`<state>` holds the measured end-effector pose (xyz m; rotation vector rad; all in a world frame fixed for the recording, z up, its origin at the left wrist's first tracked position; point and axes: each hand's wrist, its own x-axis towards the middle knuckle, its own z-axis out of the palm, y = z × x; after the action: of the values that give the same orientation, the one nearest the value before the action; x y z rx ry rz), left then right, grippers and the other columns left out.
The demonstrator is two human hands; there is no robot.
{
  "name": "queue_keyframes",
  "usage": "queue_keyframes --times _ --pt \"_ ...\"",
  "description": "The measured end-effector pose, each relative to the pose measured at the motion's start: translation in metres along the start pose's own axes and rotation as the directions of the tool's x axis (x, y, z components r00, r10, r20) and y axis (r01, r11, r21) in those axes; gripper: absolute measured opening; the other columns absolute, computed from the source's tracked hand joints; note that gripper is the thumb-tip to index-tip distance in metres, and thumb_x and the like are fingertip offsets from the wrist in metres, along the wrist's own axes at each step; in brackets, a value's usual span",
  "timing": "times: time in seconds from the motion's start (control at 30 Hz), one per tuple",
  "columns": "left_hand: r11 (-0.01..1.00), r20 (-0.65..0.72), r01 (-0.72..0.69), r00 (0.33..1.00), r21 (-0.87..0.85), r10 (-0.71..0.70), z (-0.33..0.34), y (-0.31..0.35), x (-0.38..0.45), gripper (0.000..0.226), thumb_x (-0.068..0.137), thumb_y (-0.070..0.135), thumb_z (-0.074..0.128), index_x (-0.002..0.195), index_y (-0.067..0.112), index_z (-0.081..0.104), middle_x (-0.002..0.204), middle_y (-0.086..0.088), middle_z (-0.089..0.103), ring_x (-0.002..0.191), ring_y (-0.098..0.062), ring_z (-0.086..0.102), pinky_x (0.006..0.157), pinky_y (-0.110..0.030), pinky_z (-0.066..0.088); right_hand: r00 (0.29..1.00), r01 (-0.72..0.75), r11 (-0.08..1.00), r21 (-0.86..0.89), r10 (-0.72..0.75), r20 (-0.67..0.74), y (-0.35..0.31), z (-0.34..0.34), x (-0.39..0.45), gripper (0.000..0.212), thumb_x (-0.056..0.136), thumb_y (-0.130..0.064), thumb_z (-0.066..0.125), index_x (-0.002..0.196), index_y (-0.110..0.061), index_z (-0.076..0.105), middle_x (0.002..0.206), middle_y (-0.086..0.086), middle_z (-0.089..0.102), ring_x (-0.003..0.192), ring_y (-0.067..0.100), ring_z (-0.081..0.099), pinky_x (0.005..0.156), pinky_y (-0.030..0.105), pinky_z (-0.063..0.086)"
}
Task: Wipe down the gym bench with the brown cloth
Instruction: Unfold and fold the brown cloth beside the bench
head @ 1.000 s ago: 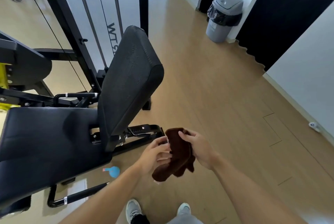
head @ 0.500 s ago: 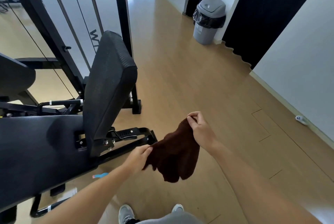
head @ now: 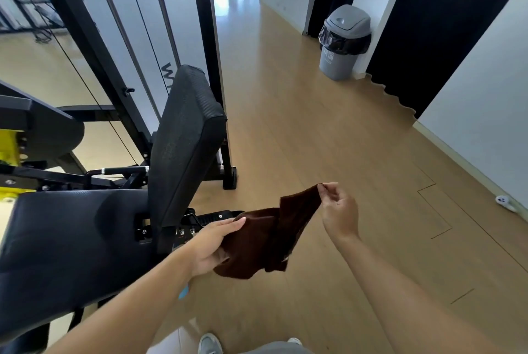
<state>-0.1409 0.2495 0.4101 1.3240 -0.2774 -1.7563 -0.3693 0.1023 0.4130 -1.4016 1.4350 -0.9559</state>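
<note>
Out in front of me, above the wooden floor (head: 300, 125), I hold the brown cloth (head: 268, 236) spread between both hands. My right hand (head: 338, 212) pinches its upper corner between thumb and fingertip, the other fingers loosely curled, and lifts that corner higher than the rest. My left hand (head: 213, 245) grips the lower bunched part, thumb lying along the top edge and fingers wrapped underneath, so the cloth sags in folds below my palm. The cloth hangs in the air just beside the gym bench (head: 71, 239), not touching it.

The bench stands to my left: its flat black seat pad runs toward me, and its backrest pad (head: 183, 142) is raised steeply, nearly upright. Black frame rails and a bracket with bolts show beneath the joint between the two pads. Behind the bench rise the black uprights of a rack (head: 208, 39), and a yellow machine part (head: 10, 145) shows at the far left. A grey bin (head: 341, 45) with a black liner stands well apart by the white wall. The toes of my shoes (head: 210, 343) show at the bottom edge.
</note>
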Motion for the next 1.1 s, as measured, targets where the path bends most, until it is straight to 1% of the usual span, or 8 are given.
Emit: queue_keyframes --times 0.1,0.23,0.47,0.7,0.87,0.97,1.03,1.1 --pt "0.999 -0.05 0.01 0.999 -0.038 -0.012 0.009 0.007 0.004 0.027 0.097 0.021 0.062 0.117 0.009 0.074 0.121 -0.017 0.071 0.117 -0.033 0.066 0.109 -0.045 0.045 0.998 -0.034 0.997 -0.068 0.038 0.051 -0.001 0.014 -0.004 0.016 0.098 -0.032 0.064 0.088 -0.02 0.068 0.081 0.0 0.071 0.076 0.016 0.066 0.065 0.023 0.048" --pt "0.983 -0.159 -0.078 0.986 -0.167 0.051 0.025 0.014 0.012 0.032 0.099 0.012 0.057 0.131 0.007 0.064 0.123 -0.015 0.07 0.114 -0.027 0.065 0.093 -0.037 0.054 0.993 -0.042 0.998 -0.053 0.048 0.107 -0.005 0.038 -0.02 0.015 0.097 -0.035 0.065 0.089 -0.024 0.07 0.082 -0.006 0.074 0.082 0.012 0.07 0.076 0.036 0.06" --pt "0.983 -0.194 -0.157 0.972 -0.098 0.135 0.045 0.022 0.011 0.026 0.102 0.008 0.05 0.122 -0.001 0.065 0.113 -0.022 0.072 0.105 -0.035 0.071 0.083 -0.041 0.061 0.918 0.069 0.996 0.062 -0.088 0.386 -0.019 0.066 -0.049 0.008 0.095 -0.022 0.071 0.09 -0.021 0.078 0.084 -0.007 0.079 0.083 0.011 0.075 0.079 0.033 0.061" --pt "0.969 -0.224 -0.097 0.974 -0.229 0.044 0.047 0.025 0.014 0.024 0.101 0.004 0.049 0.118 -0.008 0.06 0.109 -0.028 0.071 0.101 -0.037 0.071 0.08 -0.04 0.061 0.925 0.057 0.992 0.115 -0.095 0.368 -0.01 0.056 -0.043 0.01 0.096 -0.018 0.07 0.092 -0.023 0.077 0.089 -0.007 0.08 0.088 0.011 0.075 0.084 0.035 0.061" --pt "0.942 -0.237 -0.06 0.971 -0.329 -0.02 0.05 0.027 0.015 0.021 0.1 0.001 0.049 0.114 -0.008 0.063 0.104 -0.025 0.07 0.094 -0.031 0.07 0.076 -0.035 0.061 0.859 0.184 0.982 0.032 -0.177 0.481 -0.005 0.052 -0.043 0.011 0.091 -0.02 0.075 0.101 -0.023 0.079 0.107 -0.013 0.077 0.096 0.006 0.073 0.081 0.033 0.062" --pt "0.941 -0.215 0.007 0.973 -0.338 -0.085 0.046 0.025 0.015 0.023 0.1 0.003 0.048 0.111 -0.007 0.066 0.098 -0.025 0.074 0.09 -0.03 0.073 0.064 -0.029 0.064 0.81 0.27 0.961 -0.053 -0.197 0.552 0.0 0.05 -0.047 0.035 0.082 -0.034 0.083 0.116 -0.027 0.075 0.123 -0.018 0.071 0.106 0.001 0.069 0.085 0.024 0.059" --pt "0.93 -0.177 0.059 0.976 -0.362 -0.131 0.043 0.023 0.015 0.024 0.101 0.003 0.047 0.109 -0.009 0.066 0.098 -0.025 0.075 0.09 -0.031 0.073 0.061 -0.03 0.064 0.812 0.269 0.961 -0.059 -0.193 0.55 0.003 0.05 -0.048 0.043 0.078 -0.033 0.086 0.118 -0.026 0.074 0.12 -0.017 0.072 0.109 0.0 0.067 0.085 0.024 0.059" --pt "0.927 -0.149 0.099 0.975 -0.363 -0.162 0.041 0.021 0.016 0.022 0.1 0.003 0.047 0.105 -0.009 0.065 0.09 -0.022 0.076 0.082 -0.029 0.073 0.068 -0.032 0.064 0.827 0.217 0.976 -0.02 -0.173 0.535 0.008 0.052 -0.049 0.034 0.08 -0.023 0.085 0.112 -0.026 0.075 0.111 -0.013 0.075 0.107 0.004 0.068 0.083 0.033 0.061"
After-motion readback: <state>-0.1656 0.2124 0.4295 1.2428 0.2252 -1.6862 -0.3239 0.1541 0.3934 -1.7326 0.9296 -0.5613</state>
